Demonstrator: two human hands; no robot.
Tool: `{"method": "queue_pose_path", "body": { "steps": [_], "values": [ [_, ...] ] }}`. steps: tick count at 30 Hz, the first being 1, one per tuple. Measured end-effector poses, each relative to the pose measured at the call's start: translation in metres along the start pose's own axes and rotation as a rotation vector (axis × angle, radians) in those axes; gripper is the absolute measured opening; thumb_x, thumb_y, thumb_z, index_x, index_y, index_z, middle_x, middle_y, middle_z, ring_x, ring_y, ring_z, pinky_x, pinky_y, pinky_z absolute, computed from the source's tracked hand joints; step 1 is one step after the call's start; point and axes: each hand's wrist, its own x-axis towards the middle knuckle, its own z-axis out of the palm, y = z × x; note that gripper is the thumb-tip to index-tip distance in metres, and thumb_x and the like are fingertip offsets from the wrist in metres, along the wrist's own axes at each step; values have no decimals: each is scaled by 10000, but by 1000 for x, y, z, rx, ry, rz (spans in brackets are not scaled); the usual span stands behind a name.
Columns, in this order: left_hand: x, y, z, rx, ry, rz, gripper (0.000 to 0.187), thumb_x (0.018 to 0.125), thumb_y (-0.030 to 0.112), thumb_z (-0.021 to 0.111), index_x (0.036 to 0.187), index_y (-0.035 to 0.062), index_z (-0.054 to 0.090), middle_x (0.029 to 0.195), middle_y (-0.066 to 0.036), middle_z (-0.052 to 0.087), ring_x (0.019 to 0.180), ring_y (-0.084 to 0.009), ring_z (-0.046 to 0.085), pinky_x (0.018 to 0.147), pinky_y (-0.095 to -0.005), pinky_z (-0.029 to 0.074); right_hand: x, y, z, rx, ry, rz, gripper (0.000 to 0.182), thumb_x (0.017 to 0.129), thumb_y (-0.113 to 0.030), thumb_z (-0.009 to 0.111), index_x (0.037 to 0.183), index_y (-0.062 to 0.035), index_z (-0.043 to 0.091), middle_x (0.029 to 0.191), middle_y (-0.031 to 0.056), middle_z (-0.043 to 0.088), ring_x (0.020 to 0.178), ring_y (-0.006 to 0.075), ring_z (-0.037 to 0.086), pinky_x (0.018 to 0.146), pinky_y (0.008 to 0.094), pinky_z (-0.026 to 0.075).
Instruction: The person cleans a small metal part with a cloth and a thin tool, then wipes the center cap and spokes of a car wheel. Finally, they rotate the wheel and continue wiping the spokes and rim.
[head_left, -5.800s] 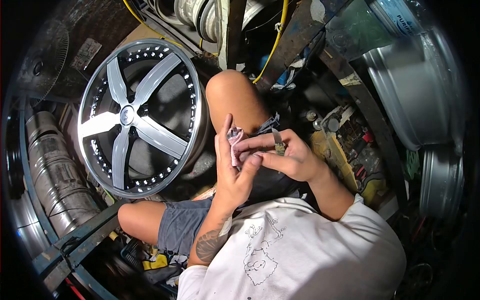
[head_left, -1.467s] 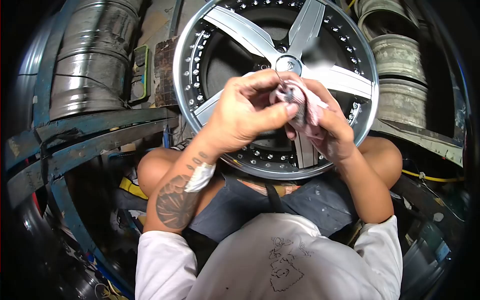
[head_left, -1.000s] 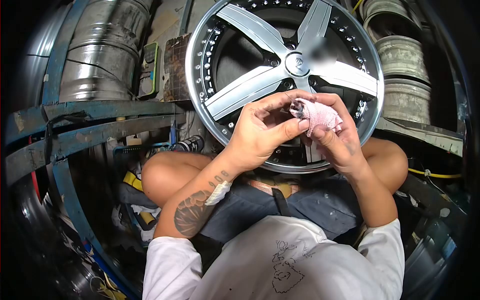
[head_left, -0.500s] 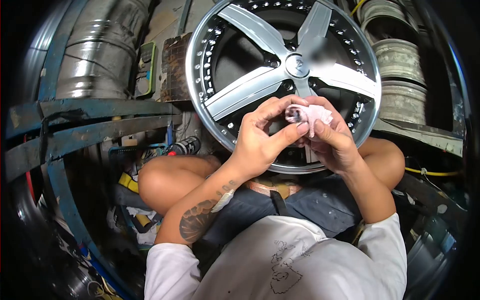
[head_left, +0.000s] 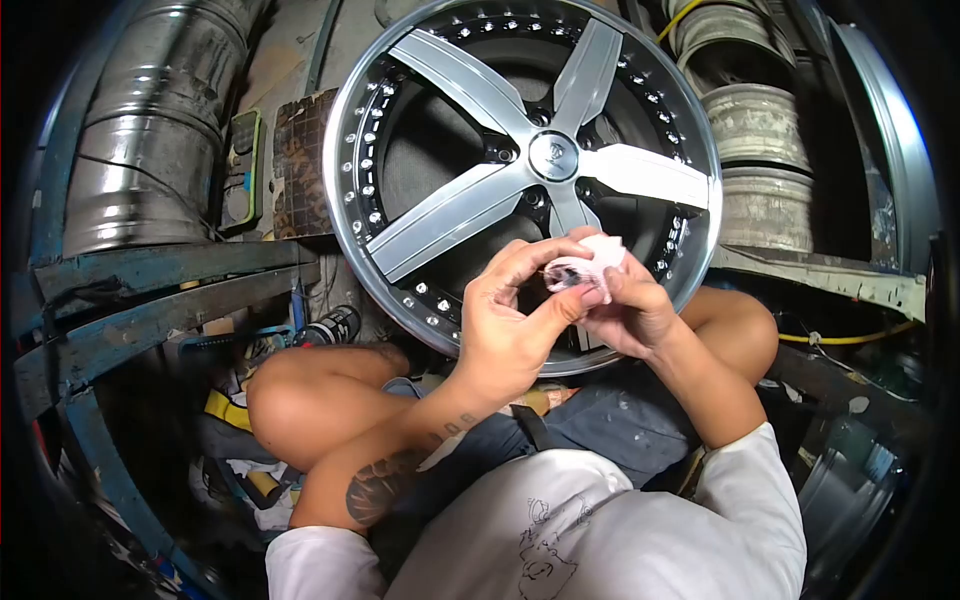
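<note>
A small folded pinkish-white cloth (head_left: 605, 254) with a dark smudge on one end is pinched between both of my hands. My left hand (head_left: 508, 322) grips its smudged end with thumb and fingers. On the other side, my right hand (head_left: 640, 312) is closed around the rest of it, hiding part of the folds. Just beyond and below my hands, a silver five-spoke car wheel rim (head_left: 445, 222) leans tilted by my legs. Its round center cap (head_left: 553, 156) faces up, and shiny bolts ring the black inner band.
Large metal drums (head_left: 150, 150) lie at the left behind a blue metal frame (head_left: 180, 262). A stack of worn wheel rims (head_left: 755, 205) stands at the right. A green-edged case (head_left: 243, 170) and a stained block (head_left: 300, 165) are left of the rim. A yellow hose (head_left: 850, 340) runs at the right.
The view has shifted, so the rim and surroundings appear lower and further left. Both hands still grip the cloth, whose folds and angle have changed slightly.
</note>
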Motion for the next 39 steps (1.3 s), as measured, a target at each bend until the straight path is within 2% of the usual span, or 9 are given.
{"method": "queue_pose_path", "body": {
  "steps": [4, 8, 11, 15, 16, 20, 26, 32, 39],
  "values": [
    [12, 11, 11, -218, -27, 58, 409, 881, -13, 712, 1270, -21, 588, 1229, -93, 637, 1083, -125, 602, 984, -281, 459, 9, -13, 2, 11, 68, -103, 620, 844, -241, 762, 1322, -11, 441, 1200, 147, 564, 1131, 284, 582, 1053, 426, 440],
    [26, 17, 16, -358, -61, 23, 380, 880, 13, 716, 1239, 8, 591, 1162, -51, 636, 1047, -106, 599, 927, -272, 471, 17, -29, -11, -83, 74, -179, 606, 861, -274, 740, 1306, -14, 422, 1158, 150, 566, 1087, 291, 604, 973, 442, 497],
    [38, 22, 7, -7, -122, 172, 283, 848, -3, 727, 1115, 29, 640, 1048, -63, 651, 931, -101, 604, 837, -261, 478, 17, -32, -18, -85, 47, -199, 597, 863, -306, 732, 1295, -33, 424, 1139, 165, 567, 1042, 293, 624, 925, 415, 528],
    [44, 25, 11, 39, -110, 236, 296, 846, 52, 715, 1130, 54, 635, 928, -102, 679, 799, -211, 675, 750, -324, 516, 26, -33, -28, -56, -38, -195, 707, 851, -358, 723, 1396, -110, 347, 1088, 183, 559, 956, 269, 627, 825, 360, 555],
    [46, 24, 10, 257, -17, 394, 356, 811, 70, 728, 1153, 67, 631, 896, -113, 681, 754, -259, 679, 726, -358, 521, 31, -32, -30, -86, -44, -188, 709, 838, -368, 727, 1387, -116, 355, 1049, 168, 553, 907, 246, 617, 795, 346, 545],
    [51, 28, 5, 421, 38, 377, 380, 774, 74, 743, 1138, 72, 633, 852, -104, 687, 707, -277, 669, 701, -373, 521, 48, -28, -32, -108, -108, -163, 647, 817, -373, 748, 1298, -112, 402, 1009, 148, 554, 858, 227, 619, 754, 323, 550],
    [56, 30, 2, 100, 118, 176, 382, 750, -3, 741, 1114, 49, 635, 890, -134, 697, 756, -255, 704, 687, -324, 546, 50, -26, -60, -41, -25, -144, 604, 843, -381, 758, 1239, -73, 422, 1080, 175, 553, 936, 258, 640, 784, 355, 563],
    [56, 27, -2, 83, 39, 261, 359, 790, -51, 697, 1134, 21, 624, 921, -140, 705, 826, -208, 720, 738, -308, 554, 51, -22, -43, -80, -54, -182, 577, 846, -394, 738, 1237, -100, 432, 1076, 149, 531, 944, 241, 617, 806, 343, 550],
    [47, 28, 17, -138, 106, 163, 361, 855, 8, 706, 1194, 36, 585, 880, -65, 661, 809, -86, 617, 721, -246, 493, 46, -39, -32, -161, -4, -274, 525, 865, -356, 709, 1243, -106, 444, 1080, 174, 535, 920, 241, 606, 736, 330, 545]
  ]
}}
